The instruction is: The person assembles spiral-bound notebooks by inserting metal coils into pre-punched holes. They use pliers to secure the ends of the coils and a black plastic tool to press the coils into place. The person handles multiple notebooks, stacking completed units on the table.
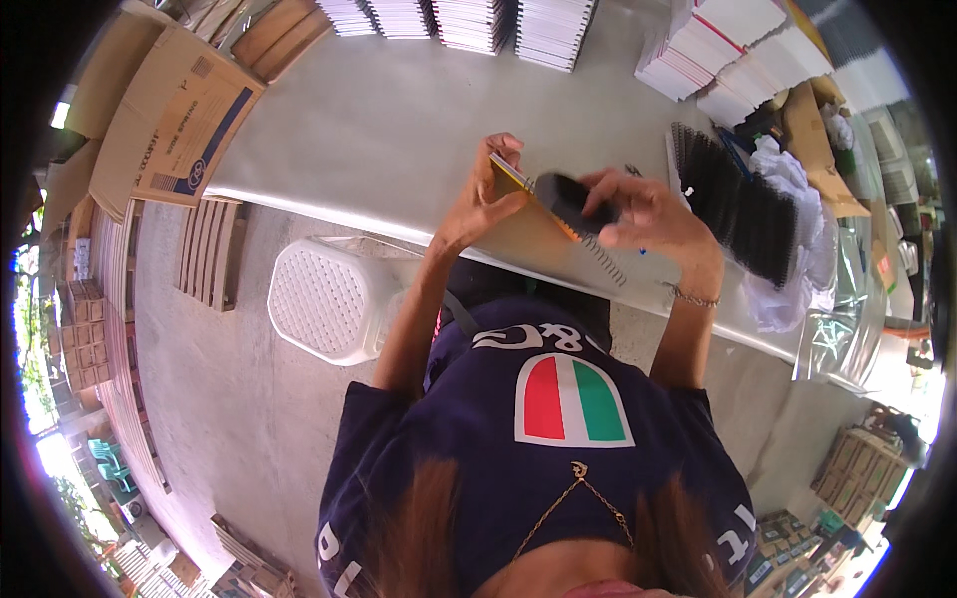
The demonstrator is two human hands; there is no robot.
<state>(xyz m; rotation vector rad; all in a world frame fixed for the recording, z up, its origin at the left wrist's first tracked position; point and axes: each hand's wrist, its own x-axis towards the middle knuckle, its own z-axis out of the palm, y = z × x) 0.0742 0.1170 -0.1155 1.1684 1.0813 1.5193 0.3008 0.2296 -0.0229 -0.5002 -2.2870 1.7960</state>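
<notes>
Left hand (478,204) grips yellow notebook (543,224) by edge, steadying it over counter (399,130). Right hand (648,214) closed on black spiral coil (570,202) at notebook's spine edge. Spare coils (743,204) just beyond right hand.

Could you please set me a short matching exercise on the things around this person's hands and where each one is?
Things:
1. yellow-covered notebook
2. white plastic basket
3. pile of black spiral bindings
4. flattened cardboard box

Places:
A. on the table, at the person's right
B. held in the left hand
C. at the table's far left end
D. on the floor, under the table's near edge

Pairs: 1-B, 2-D, 3-A, 4-C
</notes>
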